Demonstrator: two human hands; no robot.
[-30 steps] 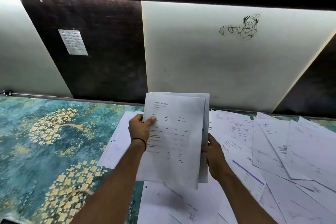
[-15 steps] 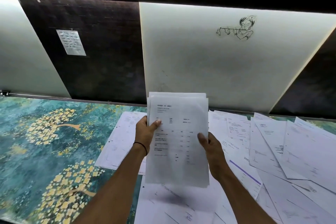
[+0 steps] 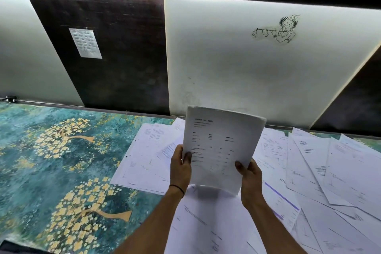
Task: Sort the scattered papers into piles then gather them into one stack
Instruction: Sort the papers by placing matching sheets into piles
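White paper is pinched in both grips. The left grip [image 3: 181, 168] holds the lower left edge of the stack [image 3: 218, 146] with its thumb on the printed front sheet. The right grip [image 3: 250, 177] holds the lower right corner the same way. The stack stands almost upright, held up off the worktop [image 3: 61, 150] about midway along it and towards the far edge, and its top curls a little to the right. A thin black band [image 3: 176, 188] circles the left wrist.

Under the forearms, loose sheets [image 3: 206, 222] lie flat by the near edge. Left of the stack lie a few overlapping sheets [image 3: 144, 156], and a wider fanned scatter [image 3: 309, 161] covers the worktop's right part up to the far edge. The left half shows a teal cover with yellow blossom trees.

Behind the far edge stands a white panel [image 3: 226, 64] bearing a line drawing [image 3: 276, 30]. Beside it is a dark panel [image 3: 123, 57] with a small note [image 3: 85, 43] stuck on it.
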